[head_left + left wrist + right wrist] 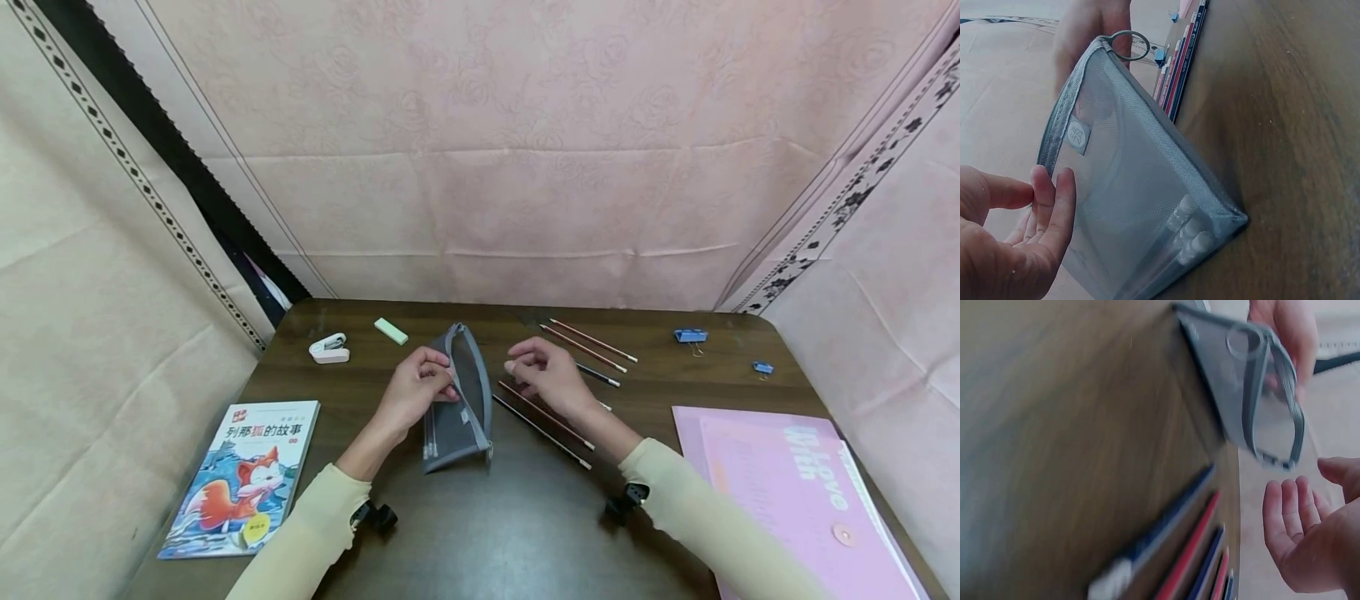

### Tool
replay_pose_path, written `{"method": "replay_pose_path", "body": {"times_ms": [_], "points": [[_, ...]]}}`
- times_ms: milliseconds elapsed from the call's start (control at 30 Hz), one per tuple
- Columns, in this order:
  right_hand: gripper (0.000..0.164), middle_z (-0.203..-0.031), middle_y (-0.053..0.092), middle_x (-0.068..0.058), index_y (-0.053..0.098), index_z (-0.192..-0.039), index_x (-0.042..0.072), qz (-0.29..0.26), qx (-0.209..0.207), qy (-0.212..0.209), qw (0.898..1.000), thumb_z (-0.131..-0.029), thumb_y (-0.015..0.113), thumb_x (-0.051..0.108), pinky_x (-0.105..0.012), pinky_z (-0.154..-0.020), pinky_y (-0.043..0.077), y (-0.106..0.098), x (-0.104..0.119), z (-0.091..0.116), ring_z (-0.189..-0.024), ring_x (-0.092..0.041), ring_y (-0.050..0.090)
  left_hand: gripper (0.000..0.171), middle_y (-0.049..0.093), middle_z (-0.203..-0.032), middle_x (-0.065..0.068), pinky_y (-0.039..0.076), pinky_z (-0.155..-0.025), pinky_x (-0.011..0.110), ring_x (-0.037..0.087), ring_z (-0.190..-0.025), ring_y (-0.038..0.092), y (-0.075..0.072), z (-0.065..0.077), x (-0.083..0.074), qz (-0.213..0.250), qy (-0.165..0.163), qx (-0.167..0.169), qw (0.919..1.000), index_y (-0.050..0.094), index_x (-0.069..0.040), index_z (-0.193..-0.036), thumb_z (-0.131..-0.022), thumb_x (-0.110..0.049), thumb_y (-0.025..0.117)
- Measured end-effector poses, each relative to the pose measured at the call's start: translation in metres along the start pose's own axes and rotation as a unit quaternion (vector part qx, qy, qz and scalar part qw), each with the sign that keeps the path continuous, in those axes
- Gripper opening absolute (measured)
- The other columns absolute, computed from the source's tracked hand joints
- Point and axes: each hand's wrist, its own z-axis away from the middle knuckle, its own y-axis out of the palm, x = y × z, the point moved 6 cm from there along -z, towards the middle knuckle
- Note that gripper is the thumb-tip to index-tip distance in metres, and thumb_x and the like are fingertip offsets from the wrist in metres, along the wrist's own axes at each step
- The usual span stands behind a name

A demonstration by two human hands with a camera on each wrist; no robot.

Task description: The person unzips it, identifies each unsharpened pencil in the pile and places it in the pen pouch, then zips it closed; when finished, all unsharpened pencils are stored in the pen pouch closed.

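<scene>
A grey mesh zip pencil pouch (459,417) stands on the table with its mouth open. My left hand (420,387) pinches the zipped rim between thumb and fingers, as the left wrist view also shows. Through the mesh, several white rounded ends (1192,231) show at the bottom of the pouch. To the right, my right hand (551,375) is raised above the pencils, its fingers loosely bent around nothing. Beneath and beside it lie several pencils, among them a dark pencil (1160,525) and a red pencil (1191,547) in the right wrist view.
A white stapler (328,349) and a pale green eraser-like block (391,331) lie at the back left. The fox storybook (243,479) is at front left. Blue binder clips (690,336) sit at the back right, behind a pink folder (795,492).
</scene>
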Motion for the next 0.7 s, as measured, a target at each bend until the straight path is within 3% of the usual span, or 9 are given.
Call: {"method": "replay_pose_path", "body": {"times_ms": [200,267,433,700], "points": [[0.026,-0.097,0.070,-0.008,0.064,-0.109,0.015,0.080,-0.016,-0.030,0.996,-0.087,0.071,0.029,-0.051,-0.067,0.058,-0.032,-0.007,0.002,-0.087,-0.042,0.064,0.026,0.062,-0.095,0.017,0.061,-0.079,0.038,0.024,-0.077,0.067,0.001,0.003,-0.004,-0.001,-0.007,0.002,1.0000,0.050,-0.003,-0.115,-0.094,-0.014,0.060],[0.023,-0.091,0.070,-0.003,0.066,-0.105,0.017,0.130,-0.012,-0.042,0.991,-0.086,0.072,0.029,-0.045,-0.063,0.059,-0.037,-0.010,0.005,-0.081,-0.035,0.065,0.025,0.062,-0.094,0.017,0.061,-0.079,0.037,0.024,-0.076,0.067,0.001,0.003,-0.003,0.000,-0.007,-0.001,1.0000,0.051,-0.003,-0.115,-0.094,-0.013,0.061],[0.019,-0.076,0.066,0.007,0.069,-0.101,0.018,0.262,-0.002,-0.077,0.962,-0.084,0.075,0.023,-0.027,-0.061,0.050,-0.038,-0.014,0.014,-0.070,-0.013,0.061,0.023,0.062,-0.093,0.015,0.061,-0.078,0.037,0.023,-0.075,0.067,-0.001,0.003,0.003,-0.002,-0.008,-0.007,0.9999,0.052,-0.006,-0.113,-0.094,-0.013,0.061],[0.021,-0.071,0.065,0.010,0.071,-0.101,0.024,0.382,0.005,-0.089,0.920,-0.082,0.075,0.016,-0.025,-0.056,0.045,-0.023,-0.017,0.026,-0.063,-0.003,0.056,0.021,0.063,-0.094,0.015,0.061,-0.079,0.036,0.023,-0.077,0.068,-0.003,0.005,0.005,-0.006,-0.011,-0.007,0.9999,0.053,-0.008,-0.112,-0.094,-0.015,0.061]]}}
